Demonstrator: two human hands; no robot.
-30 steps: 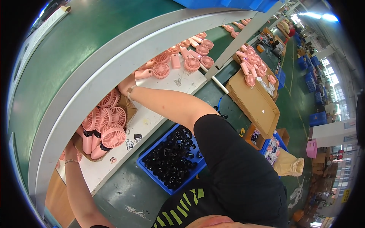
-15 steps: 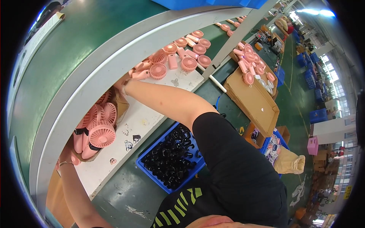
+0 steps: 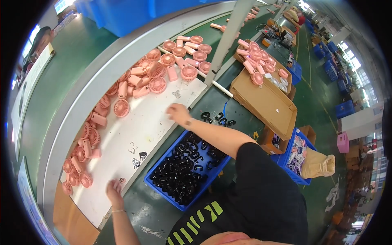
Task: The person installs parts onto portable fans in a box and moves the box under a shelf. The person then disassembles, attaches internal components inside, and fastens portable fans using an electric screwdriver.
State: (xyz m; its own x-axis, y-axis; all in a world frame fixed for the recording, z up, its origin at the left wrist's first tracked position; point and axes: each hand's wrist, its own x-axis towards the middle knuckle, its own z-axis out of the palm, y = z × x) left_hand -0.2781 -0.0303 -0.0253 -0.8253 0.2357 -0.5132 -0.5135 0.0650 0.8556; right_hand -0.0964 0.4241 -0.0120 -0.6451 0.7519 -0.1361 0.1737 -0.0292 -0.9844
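Observation:
My left hand (image 3: 115, 192) hovers by the near edge of the white tabletop (image 3: 118, 153), next to a small printed cartoon figure. Its fingers are slightly blurred but look apart, with nothing in them. Over the same edge, farther right, my right hand (image 3: 178, 114) is loosely bent and empty, its fingertips smeared by motion. Pink handheld fans (image 3: 121, 108) lie in a long heap along the far side of the tabletop, several stacked on each other. Neither hand touches a fan. Below my right forearm is a blue tray (image 3: 164, 195) of small black curved plastic parts (image 3: 179, 171).
A metal rail (image 3: 87, 69) curves behind the fans, joined by an upright post (image 3: 230, 36). To the right, a cardboard tray (image 3: 265, 102) holds more pink fans. A blue crate (image 3: 302, 179) and brown sack (image 3: 320, 163) stand lower right. A blue bin (image 3: 134, 14) hangs above.
A cardboard box of fans between my hands is out of sight. Fans now lie heaped along the tabletop's left part. Both hands have drawn back toward me, empty. The view has shifted.

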